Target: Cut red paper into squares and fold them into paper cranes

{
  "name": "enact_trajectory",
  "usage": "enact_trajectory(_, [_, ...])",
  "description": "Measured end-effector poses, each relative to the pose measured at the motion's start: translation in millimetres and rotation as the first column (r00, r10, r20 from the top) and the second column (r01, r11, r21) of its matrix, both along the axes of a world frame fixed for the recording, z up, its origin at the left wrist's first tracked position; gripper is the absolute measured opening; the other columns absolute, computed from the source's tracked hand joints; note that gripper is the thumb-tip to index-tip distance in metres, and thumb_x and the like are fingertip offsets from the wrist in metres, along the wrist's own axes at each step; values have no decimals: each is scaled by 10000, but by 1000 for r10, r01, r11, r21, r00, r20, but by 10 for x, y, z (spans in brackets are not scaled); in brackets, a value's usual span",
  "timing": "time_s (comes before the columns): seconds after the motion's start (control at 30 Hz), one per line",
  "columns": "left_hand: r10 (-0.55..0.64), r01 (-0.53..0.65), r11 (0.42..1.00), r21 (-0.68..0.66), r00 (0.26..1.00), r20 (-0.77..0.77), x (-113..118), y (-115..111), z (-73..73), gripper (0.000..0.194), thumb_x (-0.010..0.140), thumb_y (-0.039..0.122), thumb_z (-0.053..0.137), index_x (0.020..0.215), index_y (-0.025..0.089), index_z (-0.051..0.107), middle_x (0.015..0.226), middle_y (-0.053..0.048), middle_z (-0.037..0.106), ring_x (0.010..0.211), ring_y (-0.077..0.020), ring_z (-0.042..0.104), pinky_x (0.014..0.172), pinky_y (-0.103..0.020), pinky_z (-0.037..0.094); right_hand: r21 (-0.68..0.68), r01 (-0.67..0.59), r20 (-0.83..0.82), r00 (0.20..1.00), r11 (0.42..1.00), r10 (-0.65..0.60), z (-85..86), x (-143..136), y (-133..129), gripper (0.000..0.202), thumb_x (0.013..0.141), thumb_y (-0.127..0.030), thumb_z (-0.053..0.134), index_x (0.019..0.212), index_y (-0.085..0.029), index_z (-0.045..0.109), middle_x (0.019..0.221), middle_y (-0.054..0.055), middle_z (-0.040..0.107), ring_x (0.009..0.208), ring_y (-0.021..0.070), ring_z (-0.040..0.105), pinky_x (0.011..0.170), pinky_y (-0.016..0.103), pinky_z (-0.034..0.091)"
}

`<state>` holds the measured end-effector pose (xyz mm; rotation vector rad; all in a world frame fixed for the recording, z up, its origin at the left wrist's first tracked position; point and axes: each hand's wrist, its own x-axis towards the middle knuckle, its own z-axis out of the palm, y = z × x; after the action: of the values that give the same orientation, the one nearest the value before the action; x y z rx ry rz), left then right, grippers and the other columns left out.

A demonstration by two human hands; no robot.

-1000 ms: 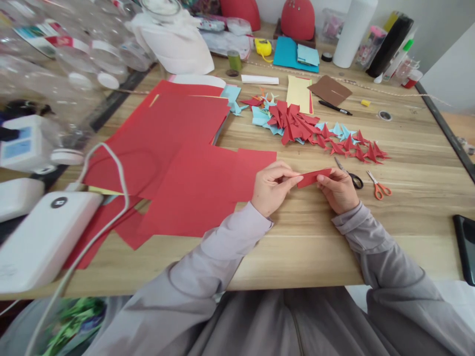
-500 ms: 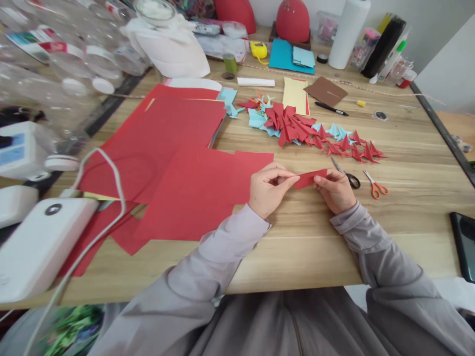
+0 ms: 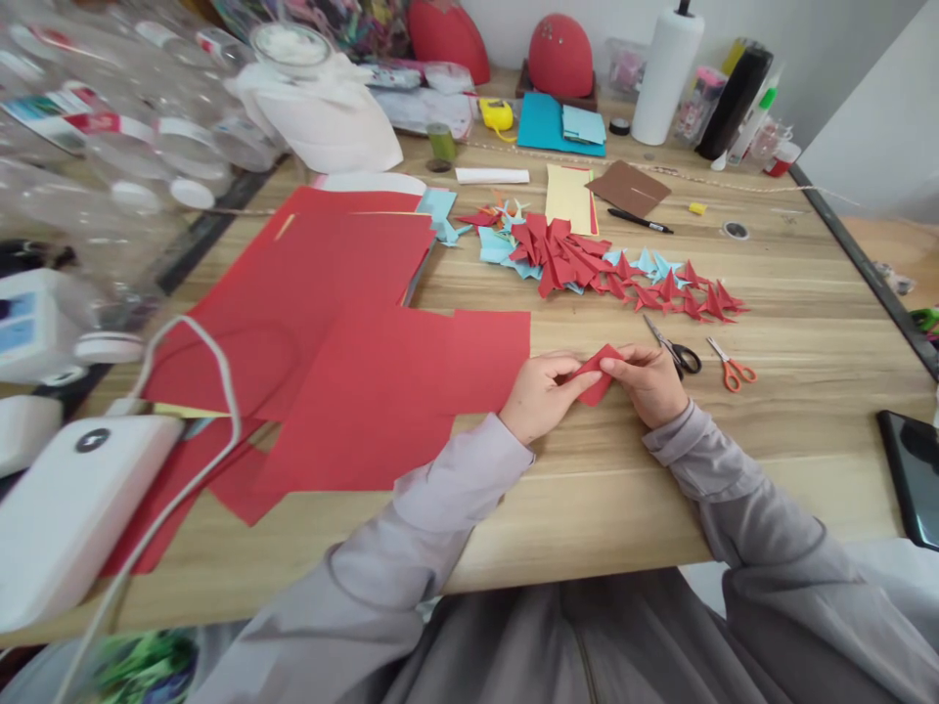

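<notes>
Between my two hands is a small folded piece of red paper (image 3: 599,382), held just above the wooden table. My left hand (image 3: 541,393) pinches its left side between thumb and fingers. On the other side, my right hand (image 3: 649,383) grips the paper's upper right part, thumb on top. Part of the paper is hidden behind the fingers. Large red paper sheets (image 3: 367,401) lie to the left of my left hand. Black-handled scissors (image 3: 684,358) rest right beside my right hand, and small orange-handled scissors (image 3: 732,372) lie farther right.
Beyond my hands lies a pile of folded red paper pieces (image 3: 561,252), with blue ones among them. A black pen (image 3: 640,221) and brown paper (image 3: 629,189) are farther back. At left are a white power bank (image 3: 80,518) with its cable and several plastic bottles (image 3: 117,147).
The red paper has turned from a flat strip to a tilted, pointed shape. My hands have come closer together around it. The whole view has shifted slightly.
</notes>
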<state>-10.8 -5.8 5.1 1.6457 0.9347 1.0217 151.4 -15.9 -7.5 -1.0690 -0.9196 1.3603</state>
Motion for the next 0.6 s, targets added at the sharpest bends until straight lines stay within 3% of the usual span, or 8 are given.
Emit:
enact_trajectory(0.23, [5,-4,999,-34,999,35,15,8,-31,312,777,349,659,525,178,592,578,15,497,586,-126,470,586,-270,376,-21,20,-47,999,1000,-21,9,-7,17,333,563,-514,836,583,-210,701,587,-21,638,581,123,556,605,285,480])
enact_trajectory(0.4, [-66,67,997,-30,998,24,37,-16,-70,346,763,371,668,495,180,563,578,11,502,583,-132,476,593,-279,383,112,-16,147,989,994,0,70,-19,-25,308,628,-512,799,626,-217,712,639,-5,645,630,130,554,640,278,463])
enact_trajectory(0.6, [-67,72,995,-73,995,69,72,-31,-51,350,744,386,696,486,178,582,584,1,534,590,-135,500,585,-278,404,131,34,190,980,991,-59,66,-35,-57,412,719,-593,694,611,-196,673,603,-7,594,599,122,516,595,268,426])
